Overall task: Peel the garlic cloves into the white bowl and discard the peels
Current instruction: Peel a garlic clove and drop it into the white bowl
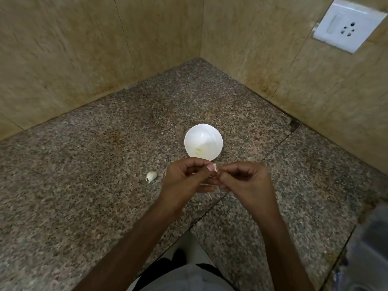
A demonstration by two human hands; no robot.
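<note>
Just on the near side of the white bowl, both hands hover above the bench, knuckles almost meeting. Left hand and right hand have their fingers curled in and pressed onto one garlic clove, pinched between the thumb tips. Only a pale pinkish sliver of it shows, the rest is hidden by the fingers, so its long axis and which way it points cannot be told. It sits close to the bowl's near rim, not over the bowl's mouth. A thin pale strand shows just below the hands, likely peel. A loose clove lies on the bench, off to the near left of the bowl and just beside the left hand, which is the nearer one. Its long axis runs slantwise, fat end toward the bowl, thin tip pointing away from it and toward the person. Bowl interior is washed out, with faint yellowish marks near its near wall, contents unclear. Judgement: peeling is in hand. The drop needs only a short carry forward over the rim, then a leftward reach for the loose clove. A wall socket sits far beyond the bowl, to the right.
</note>
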